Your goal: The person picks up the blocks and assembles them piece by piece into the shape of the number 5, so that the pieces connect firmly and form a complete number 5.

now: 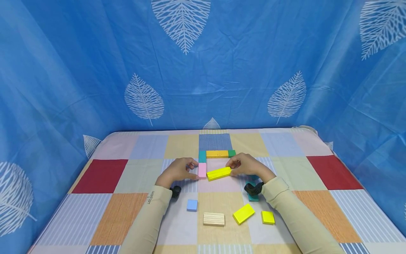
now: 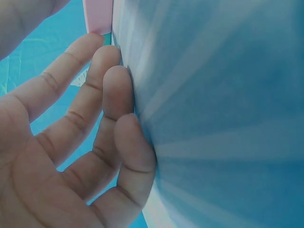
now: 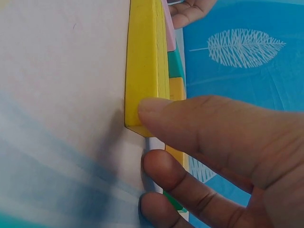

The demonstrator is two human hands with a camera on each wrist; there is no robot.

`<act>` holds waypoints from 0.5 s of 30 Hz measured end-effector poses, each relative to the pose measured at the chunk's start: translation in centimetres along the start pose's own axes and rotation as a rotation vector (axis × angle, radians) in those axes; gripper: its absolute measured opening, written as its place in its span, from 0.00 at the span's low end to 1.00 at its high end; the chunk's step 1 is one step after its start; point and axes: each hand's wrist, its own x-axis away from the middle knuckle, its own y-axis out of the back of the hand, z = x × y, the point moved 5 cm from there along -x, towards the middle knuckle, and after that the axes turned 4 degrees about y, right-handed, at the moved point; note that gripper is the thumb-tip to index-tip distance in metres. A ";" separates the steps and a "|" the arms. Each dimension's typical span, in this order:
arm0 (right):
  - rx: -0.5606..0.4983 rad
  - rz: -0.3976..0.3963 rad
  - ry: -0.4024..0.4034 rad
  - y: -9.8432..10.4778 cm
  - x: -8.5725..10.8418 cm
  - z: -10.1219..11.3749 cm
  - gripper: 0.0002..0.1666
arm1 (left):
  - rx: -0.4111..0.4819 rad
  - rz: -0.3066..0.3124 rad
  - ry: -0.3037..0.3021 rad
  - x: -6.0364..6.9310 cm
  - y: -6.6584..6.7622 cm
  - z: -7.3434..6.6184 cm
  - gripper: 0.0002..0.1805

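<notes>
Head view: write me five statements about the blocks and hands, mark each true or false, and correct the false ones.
1. The right hand holds the long yellow block. True.
2. The blue block lies apart from the other blocks. True.
3. The left hand touches the blue block. False: it touches the pink block.
4. The orange block lies between a teal block and a green block. True.
5. The wooden block lies right of the small yellow block. False: it lies to its left.
</notes>
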 end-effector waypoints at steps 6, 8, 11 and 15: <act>-0.008 0.003 -0.008 0.0 0.1 0.1 0.13 | -0.015 -0.006 -0.014 -0.1 0.0 -0.1 0.28; -0.007 0.005 -0.008 0.0 0.1 0.2 0.14 | -0.019 -0.005 -0.016 -0.1 0.0 -0.1 0.28; -0.008 0.006 -0.013 0.0 0.1 0.2 0.14 | -0.023 -0.006 -0.014 -0.1 0.0 -0.1 0.28; -0.009 0.005 -0.024 -0.1 0.1 0.2 0.14 | -0.022 -0.003 -0.003 0.0 0.0 -0.1 0.28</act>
